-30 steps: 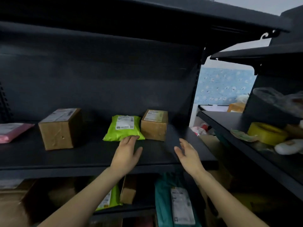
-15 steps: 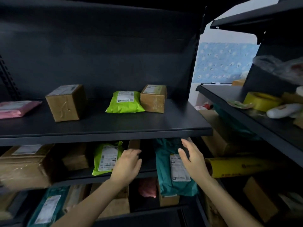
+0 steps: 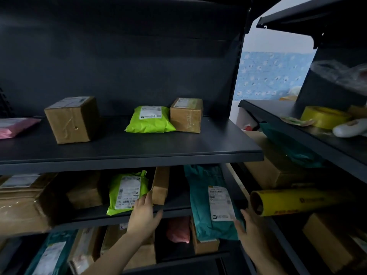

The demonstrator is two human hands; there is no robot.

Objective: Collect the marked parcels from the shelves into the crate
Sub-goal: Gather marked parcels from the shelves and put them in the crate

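Observation:
On the dark upper shelf [image 3: 129,153] sit a brown box [image 3: 72,120], a lime green mailer [image 3: 150,120] and a smaller brown box [image 3: 186,115]. One level down, a second lime green mailer [image 3: 127,192] leans upright; my left hand [image 3: 144,213] is spread open with its fingertips at that mailer's lower right edge. A long teal mailer [image 3: 210,201] with a white label hangs over the shelf edge, and my right hand [image 3: 249,229] touches its lower right side, fingers apart. No crate is in view.
A pink mailer [image 3: 14,127] lies at the upper shelf's far left. Brown boxes [image 3: 21,201] fill the lower left. A yellow roll [image 3: 294,201] and cartons lie at right. The right-hand shelf [image 3: 297,132] holds yellow tape [image 3: 325,116]. A pink bag [image 3: 178,230] sits lower down.
Both hands have dropped from the upper shelf to the shelf below. The left hand now reaches the lower green mailer, the right hand the teal mailer. The view has tilted downward.

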